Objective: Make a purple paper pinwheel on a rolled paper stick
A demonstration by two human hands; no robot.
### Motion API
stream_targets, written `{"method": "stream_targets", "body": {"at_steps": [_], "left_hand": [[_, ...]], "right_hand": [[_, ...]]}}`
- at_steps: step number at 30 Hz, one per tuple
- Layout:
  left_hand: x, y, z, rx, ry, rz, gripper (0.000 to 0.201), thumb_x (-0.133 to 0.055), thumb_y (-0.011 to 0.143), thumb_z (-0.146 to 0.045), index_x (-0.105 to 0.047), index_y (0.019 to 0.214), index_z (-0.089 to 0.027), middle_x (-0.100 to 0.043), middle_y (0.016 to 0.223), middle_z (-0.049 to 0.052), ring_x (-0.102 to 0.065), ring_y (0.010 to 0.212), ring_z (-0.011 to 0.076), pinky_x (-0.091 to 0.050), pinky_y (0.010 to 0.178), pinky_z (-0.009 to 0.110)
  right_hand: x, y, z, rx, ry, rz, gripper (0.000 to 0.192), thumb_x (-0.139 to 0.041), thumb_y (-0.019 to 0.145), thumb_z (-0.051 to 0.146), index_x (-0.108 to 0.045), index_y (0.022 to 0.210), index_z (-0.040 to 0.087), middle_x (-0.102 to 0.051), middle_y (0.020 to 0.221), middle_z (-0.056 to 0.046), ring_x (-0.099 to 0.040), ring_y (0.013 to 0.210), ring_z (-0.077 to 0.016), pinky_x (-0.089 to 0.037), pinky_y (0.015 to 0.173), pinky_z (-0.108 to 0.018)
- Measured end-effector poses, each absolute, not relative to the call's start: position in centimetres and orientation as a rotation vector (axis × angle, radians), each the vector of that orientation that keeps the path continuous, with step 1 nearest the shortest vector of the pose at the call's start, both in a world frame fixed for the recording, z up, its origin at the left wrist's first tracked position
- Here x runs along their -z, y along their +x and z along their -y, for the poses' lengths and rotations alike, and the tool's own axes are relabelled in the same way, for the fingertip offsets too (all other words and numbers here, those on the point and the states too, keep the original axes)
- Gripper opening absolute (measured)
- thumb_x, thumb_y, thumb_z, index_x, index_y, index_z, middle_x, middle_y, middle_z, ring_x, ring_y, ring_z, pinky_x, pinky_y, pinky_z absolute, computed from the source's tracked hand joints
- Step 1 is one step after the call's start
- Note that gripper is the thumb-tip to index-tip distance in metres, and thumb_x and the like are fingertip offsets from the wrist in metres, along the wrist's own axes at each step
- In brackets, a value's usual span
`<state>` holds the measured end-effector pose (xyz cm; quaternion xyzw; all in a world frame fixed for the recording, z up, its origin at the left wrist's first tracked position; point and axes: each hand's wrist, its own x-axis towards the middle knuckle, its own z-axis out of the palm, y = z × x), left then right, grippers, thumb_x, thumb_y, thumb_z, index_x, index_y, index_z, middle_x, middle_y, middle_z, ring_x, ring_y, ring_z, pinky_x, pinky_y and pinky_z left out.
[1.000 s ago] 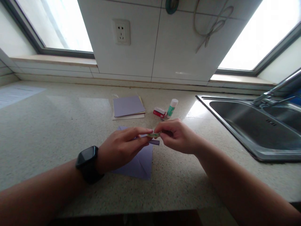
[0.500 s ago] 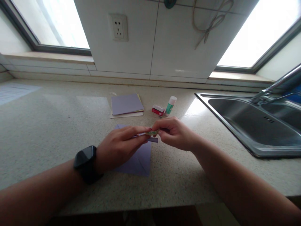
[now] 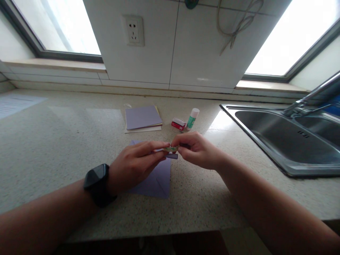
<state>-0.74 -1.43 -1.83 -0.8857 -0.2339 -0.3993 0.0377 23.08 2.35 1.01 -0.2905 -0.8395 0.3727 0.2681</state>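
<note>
The left hand (image 3: 138, 161) holds a green-marked strip (image 3: 171, 149), probably steadying it. The right hand (image 3: 198, 150), closed narrow, pinches its end.

The scene is viewed by one camera worn on the head, set above the near side of the counter (image 3: 79, 141) and aimed forward and down. The left hand (image 3: 136, 161) and right hand (image 3: 198, 152) are caught at close range near the middle — the forearms (image 3: 260, 198) being seen from above, led in from the lower corners. Farther off, the tiled wall (image 3: 207, 60) is faced nearly square-on. A wide sweep is covered: the left window (image 3: 58, 28), right window (image 3: 273, 39) and sink (image 3: 313, 170) are cut by the frame's edges.
</note>
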Motion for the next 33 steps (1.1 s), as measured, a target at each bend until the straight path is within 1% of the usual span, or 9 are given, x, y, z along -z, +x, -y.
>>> {"method": "stream_targets", "body": {"at_steps": [7,10,14,17,19,22,24,28,33], "left_hand": [[1.9,-0.7,1.4,1.222,-2.719,0.704,0.019,-0.064,0.096,-0.014,-0.071,0.115,-0.016,-0.074,0.121,0.011,-0.074,0.103,0.0186,-0.061,0.09,0.031],[2.0,-0.8,1.4,1.211,-2.734,0.719,0.02,-0.063,0.097,-0.013,-0.07,0.116,-0.015,-0.073,0.123,0.012,-0.073,0.105,0.0193,-0.061,0.091,0.032],[2.1,-1.0,1.3,1.221,-2.737,0.727,0.021,-0.062,0.097,-0.012,-0.069,0.117,-0.015,-0.072,0.126,0.012,-0.072,0.109,0.0198,-0.061,0.094,0.034],[2.1,-0.9,1.3,1.208,-2.747,0.778,0.025,-0.062,0.097,-0.013,-0.068,0.121,-0.016,-0.066,0.135,0.013,-0.072,0.103,0.0189,-0.063,0.09,0.035],[2.1,-0.9,1.4,1.239,-2.746,0.844,0.027,-0.062,0.097,-0.013,-0.068,0.123,-0.016,-0.061,0.138,0.015,-0.071,0.097,0.0173,-0.063,0.085,0.035],[2.0,-0.8,1.5,1.322,-2.748,0.955,0.026,-0.062,0.097,-0.014,-0.07,0.121,-0.019,-0.061,0.129,0.012,-0.068,0.093,0.0161,-0.063,0.084,0.036],[1.9,-0.8,1.4,1.367,-2.776,0.994,0.025,-0.063,0.097,-0.015,-0.072,0.119,-0.021,-0.062,0.125,0.011,-0.066,0.092,0.0158,-0.062,0.085,0.036],[2.0,-0.8,1.2,1.423,-2.854,0.977,0.027,-0.063,0.096,-0.014,-0.071,0.121,-0.023,-0.06,0.136,0.011,-0.066,0.091,0.0151,-0.061,0.084,0.036],[2.1,-0.8,1.2,1.426,-2.841,0.861,0.029,-0.062,0.097,-0.011,-0.069,0.123,-0.021,-0.061,0.141,0.012,-0.069,0.103,0.017,-0.061,0.09,0.034]], "right_hand": [[-1.1,23.0,-2.2,-1.068,-0.79,2.265,0.012,-0.054,0.085,0.02,-0.063,0.078,0.016,-0.046,0.059,0.006,-0.039,0.054,-0.0086,-0.029,0.05,-0.024],[-1.0,23.1,-2.3,-1.077,-0.787,2.281,0.014,-0.054,0.089,0.022,-0.064,0.081,0.015,-0.048,0.062,0.005,-0.041,0.057,-0.0092,-0.03,0.052,-0.024],[-1.2,23.3,-2.7,-0.974,-0.7,2.333,0.022,-0.058,0.097,0.033,-0.068,0.087,0.016,-0.053,0.075,0.001,-0.05,0.07,-0.0121,-0.039,0.065,-0.027],[-1.3,23.5,-3.2,-0.893,-0.649,2.347,0.028,-0.06,0.098,0.037,-0.071,0.084,0.016,-0.056,0.083,-0.002,-0.054,0.079,-0.0141,-0.042,0.075,-0.03],[-1.1,23.6,-3.6,-0.987,-0.677,2.27,0.028,-0.062,0.097,0.039,-0.072,0.083,0.016,-0.058,0.079,-0.002,-0.054,0.075,-0.0133,-0.042,0.071,-0.029],[-0.4,23.6,-4.1,-1.201,-0.787,2.011,0.029,-0.068,0.092,0.041,-0.072,0.083,0.015,-0.062,0.071,-0.001,-0.056,0.067,-0.0118,-0.042,0.063,-0.026],[0.1,23.4,-4.3,-1.335,-0.806,1.791,0.028,-0.074,0.087,0.042,-0.073,0.083,0.014,-0.066,0.07,-0.001,-0.06,0.067,-0.0119,-0.045,0.064,-0.026],[0.6,22.5,-3.9,-1.587,-0.752,1.463,0.03,-0.086,0.075,0.041,-0.075,0.084,0.015,-0.071,0.075,-0.002,-0.065,0.069,-0.0122,-0.053,0.069,-0.027],[0.8,21.8,-3.4,-1.775,-0.712,1.376,0.03,-0.087,0.075,0.042,-0.074,0.079,0.015,-0.071,0.073,-0.003,-0.065,0.068,-0.0115,-0.052,0.067,-0.025]]}}
